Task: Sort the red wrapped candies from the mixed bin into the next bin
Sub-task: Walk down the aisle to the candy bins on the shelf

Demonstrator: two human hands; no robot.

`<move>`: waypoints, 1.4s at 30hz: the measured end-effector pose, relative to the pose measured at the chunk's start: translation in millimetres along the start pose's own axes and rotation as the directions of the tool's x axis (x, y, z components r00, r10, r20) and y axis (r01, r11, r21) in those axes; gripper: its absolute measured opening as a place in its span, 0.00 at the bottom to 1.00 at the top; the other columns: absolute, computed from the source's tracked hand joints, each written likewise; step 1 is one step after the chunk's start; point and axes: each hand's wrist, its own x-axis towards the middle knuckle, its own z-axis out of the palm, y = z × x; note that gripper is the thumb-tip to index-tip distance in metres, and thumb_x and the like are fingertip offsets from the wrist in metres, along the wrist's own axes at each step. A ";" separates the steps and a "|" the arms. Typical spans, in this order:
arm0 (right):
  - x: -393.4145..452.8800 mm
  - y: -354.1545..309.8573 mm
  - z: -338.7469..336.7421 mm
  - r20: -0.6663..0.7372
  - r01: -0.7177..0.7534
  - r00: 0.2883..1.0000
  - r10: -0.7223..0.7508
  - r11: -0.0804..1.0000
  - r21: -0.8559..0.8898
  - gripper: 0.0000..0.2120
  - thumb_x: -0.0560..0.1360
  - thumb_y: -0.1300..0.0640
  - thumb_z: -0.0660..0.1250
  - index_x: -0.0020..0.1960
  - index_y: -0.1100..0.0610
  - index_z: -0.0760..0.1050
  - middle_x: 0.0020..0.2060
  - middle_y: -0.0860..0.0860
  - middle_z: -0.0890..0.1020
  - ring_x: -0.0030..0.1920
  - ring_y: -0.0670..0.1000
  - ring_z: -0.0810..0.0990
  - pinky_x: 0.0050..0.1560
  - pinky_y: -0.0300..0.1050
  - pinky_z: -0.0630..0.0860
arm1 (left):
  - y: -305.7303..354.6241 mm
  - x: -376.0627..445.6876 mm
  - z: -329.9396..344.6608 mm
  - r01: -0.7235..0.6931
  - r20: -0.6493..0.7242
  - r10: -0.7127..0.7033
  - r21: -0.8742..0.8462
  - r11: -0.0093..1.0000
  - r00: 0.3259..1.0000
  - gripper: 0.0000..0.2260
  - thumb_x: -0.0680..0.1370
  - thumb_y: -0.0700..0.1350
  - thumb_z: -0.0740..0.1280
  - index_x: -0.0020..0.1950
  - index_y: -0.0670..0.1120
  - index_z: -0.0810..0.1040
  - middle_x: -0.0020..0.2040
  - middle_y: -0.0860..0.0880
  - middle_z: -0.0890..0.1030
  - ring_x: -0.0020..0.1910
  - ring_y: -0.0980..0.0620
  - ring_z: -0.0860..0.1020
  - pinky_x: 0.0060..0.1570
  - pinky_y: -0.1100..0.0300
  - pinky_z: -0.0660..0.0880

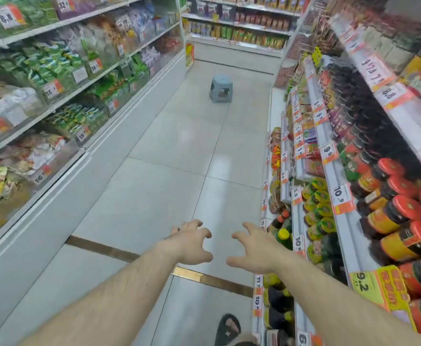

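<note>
My left hand (192, 243) and right hand (253, 250) reach out side by side over the aisle floor (169, 176), fingers spread, loosely hooked, grasping nothing. Clear-fronted bins (54, 101) of mixed wrapped sweets line the shelves on my left; I cannot pick out red candies there. A blue stool (221, 88) stands far ahead.

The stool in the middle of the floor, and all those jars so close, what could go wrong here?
1. The blue stool stands alone in the aisle; someone walking ahead might trip on it.
2. The right hand hovers close to the red-lidded jars on the shelf; a careless swing might knock one off.
3. Both hands are empty, the left hand too, and no candy bin is clearly identifiable, so sorting may start at the wrong spot.
</note>
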 end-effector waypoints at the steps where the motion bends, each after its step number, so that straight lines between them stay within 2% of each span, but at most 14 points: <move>1: 9.9 4.8 -3.1 0.010 0.009 1.000 -0.009 1.000 0.012 0.37 0.73 0.32 0.61 0.77 0.46 0.58 0.79 0.53 0.50 0.77 0.58 0.54 0.74 0.56 0.57 | 0.7 8.9 -2.8 -0.001 0.013 0.001 0.009 1.000 1.000 0.29 0.72 0.58 0.64 0.73 0.57 0.65 0.77 0.52 0.55 0.75 0.46 0.54 0.72 0.47 0.57; 6: 76.8 35.8 -26.5 0.084 0.021 0.996 -0.020 1.000 -0.010 0.37 0.73 0.34 0.62 0.77 0.48 0.59 0.79 0.52 0.52 0.76 0.58 0.57 0.71 0.55 0.61 | -0.1 73.7 -21.0 0.097 0.090 -0.102 0.057 0.994 0.991 0.29 0.70 0.59 0.64 0.72 0.58 0.66 0.75 0.54 0.58 0.72 0.44 0.59 0.69 0.46 0.63; 10: 136.2 67.4 -62.6 0.115 0.046 0.992 -0.047 0.999 0.009 0.37 0.72 0.34 0.62 0.77 0.48 0.61 0.78 0.53 0.54 0.74 0.60 0.60 0.70 0.55 0.64 | 9.6 127.5 -58.3 0.131 0.096 -0.139 0.081 0.988 0.986 0.28 0.72 0.58 0.64 0.72 0.56 0.66 0.76 0.52 0.59 0.73 0.46 0.59 0.71 0.48 0.59; 20: 267.2 117.2 -184.1 0.130 0.107 0.986 -0.103 0.994 -0.026 0.34 0.74 0.37 0.62 0.76 0.50 0.62 0.78 0.53 0.54 0.74 0.58 0.60 0.70 0.51 0.63 | 15.1 251.7 -167.1 0.230 0.089 -0.231 0.027 0.973 0.969 0.28 0.70 0.59 0.63 0.70 0.58 0.67 0.74 0.54 0.60 0.72 0.45 0.60 0.69 0.47 0.63; 25: 361.7 126.4 -237.3 0.156 0.136 0.981 -0.116 0.983 -0.124 0.35 0.74 0.35 0.61 0.76 0.50 0.62 0.77 0.55 0.57 0.74 0.59 0.62 0.70 0.53 0.64 | -8.0 336.6 -225.1 0.186 0.058 -0.188 0.025 0.982 0.981 0.25 0.75 0.53 0.64 0.73 0.53 0.67 0.75 0.50 0.59 0.74 0.49 0.58 0.69 0.53 0.57; 30: 470.4 133.7 -313.3 0.162 0.082 0.985 -0.057 0.986 -0.147 0.35 0.74 0.35 0.60 0.76 0.49 0.61 0.75 0.52 0.60 0.71 0.61 0.64 0.67 0.54 0.68 | -42.0 445.3 -306.1 0.147 0.084 -0.148 0.014 0.989 0.985 0.25 0.76 0.55 0.63 0.73 0.54 0.67 0.74 0.52 0.61 0.72 0.48 0.61 0.69 0.53 0.60; 34: 542.2 143.5 -378.1 0.172 0.047 0.985 -0.022 0.988 -0.144 0.36 0.72 0.34 0.59 0.76 0.47 0.60 0.76 0.51 0.58 0.70 0.62 0.64 0.66 0.57 0.69 | -54.7 519.3 -380.7 0.130 0.088 -0.131 0.016 0.991 0.988 0.25 0.76 0.55 0.63 0.73 0.54 0.66 0.74 0.53 0.61 0.71 0.47 0.62 0.68 0.53 0.62; 42: 674.1 183.6 -489.0 0.142 0.084 0.988 -0.065 0.988 -0.129 0.34 0.73 0.37 0.61 0.75 0.50 0.62 0.76 0.54 0.58 0.71 0.62 0.65 0.67 0.55 0.68 | -53.3 659.4 -488.6 0.144 0.114 -0.150 0.061 0.988 0.982 0.26 0.75 0.56 0.63 0.73 0.55 0.66 0.74 0.54 0.60 0.70 0.45 0.63 0.67 0.50 0.65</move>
